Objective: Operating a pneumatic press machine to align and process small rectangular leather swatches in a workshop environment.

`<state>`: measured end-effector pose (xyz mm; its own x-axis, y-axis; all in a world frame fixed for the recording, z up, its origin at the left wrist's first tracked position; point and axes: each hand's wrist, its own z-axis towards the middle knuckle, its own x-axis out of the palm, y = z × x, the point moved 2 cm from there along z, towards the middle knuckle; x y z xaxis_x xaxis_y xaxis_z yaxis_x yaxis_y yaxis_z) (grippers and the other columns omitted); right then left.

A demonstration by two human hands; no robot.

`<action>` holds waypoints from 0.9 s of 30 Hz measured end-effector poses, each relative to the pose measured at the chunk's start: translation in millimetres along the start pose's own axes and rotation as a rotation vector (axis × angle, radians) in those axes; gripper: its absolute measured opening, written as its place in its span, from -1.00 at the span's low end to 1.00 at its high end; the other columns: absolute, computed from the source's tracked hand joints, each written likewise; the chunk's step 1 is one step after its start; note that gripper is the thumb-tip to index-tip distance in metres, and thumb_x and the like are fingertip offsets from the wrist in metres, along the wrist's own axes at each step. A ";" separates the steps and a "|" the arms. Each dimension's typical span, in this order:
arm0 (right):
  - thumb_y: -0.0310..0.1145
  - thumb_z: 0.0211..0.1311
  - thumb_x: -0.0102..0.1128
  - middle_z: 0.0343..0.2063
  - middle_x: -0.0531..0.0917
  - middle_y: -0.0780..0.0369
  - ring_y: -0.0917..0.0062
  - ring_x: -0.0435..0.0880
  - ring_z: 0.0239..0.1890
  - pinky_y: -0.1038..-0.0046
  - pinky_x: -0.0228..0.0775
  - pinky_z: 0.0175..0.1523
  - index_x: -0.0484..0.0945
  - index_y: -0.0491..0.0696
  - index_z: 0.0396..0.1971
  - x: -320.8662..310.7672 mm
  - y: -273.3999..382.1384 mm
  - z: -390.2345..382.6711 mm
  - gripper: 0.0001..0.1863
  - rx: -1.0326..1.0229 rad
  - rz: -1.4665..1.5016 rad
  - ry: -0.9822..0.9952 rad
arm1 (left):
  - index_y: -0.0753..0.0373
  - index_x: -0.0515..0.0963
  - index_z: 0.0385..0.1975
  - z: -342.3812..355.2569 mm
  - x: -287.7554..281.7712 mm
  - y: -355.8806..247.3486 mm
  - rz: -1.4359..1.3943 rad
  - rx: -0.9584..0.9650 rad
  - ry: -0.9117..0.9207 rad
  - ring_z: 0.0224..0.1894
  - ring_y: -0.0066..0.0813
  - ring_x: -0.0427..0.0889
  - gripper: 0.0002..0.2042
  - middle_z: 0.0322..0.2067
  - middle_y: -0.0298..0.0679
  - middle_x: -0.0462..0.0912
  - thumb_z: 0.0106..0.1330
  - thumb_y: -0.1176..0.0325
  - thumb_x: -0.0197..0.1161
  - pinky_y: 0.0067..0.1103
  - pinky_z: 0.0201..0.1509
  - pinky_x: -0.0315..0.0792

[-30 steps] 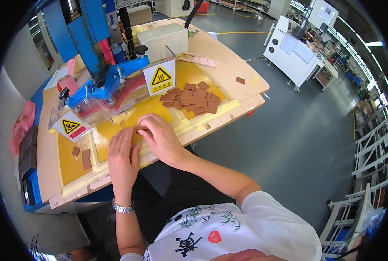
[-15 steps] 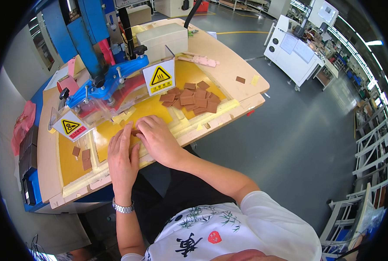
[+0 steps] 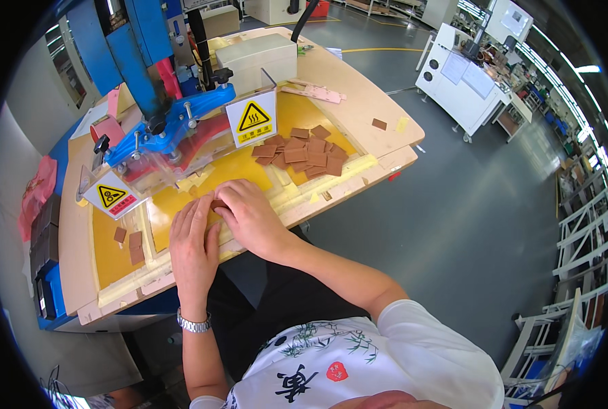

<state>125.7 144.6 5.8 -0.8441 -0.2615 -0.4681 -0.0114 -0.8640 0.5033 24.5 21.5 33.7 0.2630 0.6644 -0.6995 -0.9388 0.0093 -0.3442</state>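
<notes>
Close together at the table's front edge, both my hands work on a small brown flat piece (image 3: 218, 204), mostly covered by fingers. My left hand (image 3: 193, 235) has its fingertips closed at the piece's left side. From the right, my right hand (image 3: 251, 217) pinches it with bent fingers and thumb. A heap of similar brown rectangular pieces (image 3: 307, 153) lies on the yellow mat to the right of my hands. A few more brown pieces (image 3: 135, 247) lie on the yellow mat at the left.
A blue press (image 3: 171, 129) with clear guards and warning signs (image 3: 253, 121) stands just beyond my hands. Behind it sits a pale box (image 3: 257, 58). Pink strips (image 3: 321, 93) and a single brown piece (image 3: 379, 124) lie on the wooden tabletop (image 3: 385, 140).
The brown piece shows less between my fingers, and the fingertips have shifted slightly around it. My hands otherwise keep their place; the whole view has moved a little.
</notes>
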 end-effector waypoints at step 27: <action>-0.60 0.29 0.39 -0.10 0.66 0.06 0.06 0.64 0.02 0.13 0.51 0.14 0.56 -0.20 -0.10 -2.6 -4.0 -1.3 -0.77 0.140 0.238 -0.057 | 0.33 0.57 0.31 -2.9 2.1 4.6 0.013 0.019 -0.036 0.22 0.12 0.66 -0.50 0.15 0.06 0.72 0.34 0.56 0.39 -0.14 0.36 0.51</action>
<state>128.6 148.2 4.1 -0.8608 -0.4217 -0.2848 0.1202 -0.7123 0.6915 21.4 20.8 28.8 0.2428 0.6908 -0.6810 -0.9463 0.0142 -0.3230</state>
